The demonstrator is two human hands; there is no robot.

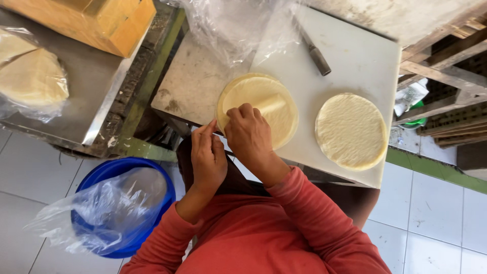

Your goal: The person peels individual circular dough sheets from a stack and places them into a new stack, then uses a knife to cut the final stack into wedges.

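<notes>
The right hand (248, 133) rests on the near edge of a stack of thin round wrappers (258, 109), fingers curled down onto the rim, its grip pinched closed on what looks like the top sheet; a fold of that sheet stands lifted near the middle. The left hand (209, 152) sits just beside it at the stack's near-left rim, fingertips together and pointing at the edge, though whether they actually clasp a layer cannot be told from this angle.

To peel 1 sheet cleanly, it seems best to work the edge loose with the fingertips, hold the rest of the stack flat, and lift slowly and low so the thin layer does not tear.

The stack is pale yellow, circular and smooth-topped, lying on the white cutting board (355, 56) toward its near-left side. A 2nd round stack (351, 130), more textured on top, lies well apart to the right on the same board. A dark-handled tool (317, 55) lies at the far side of the board, clear plastic (228, 25) bunched behind. A blue tub (91, 177) lined with plastic stands on the floor to the left.
</notes>
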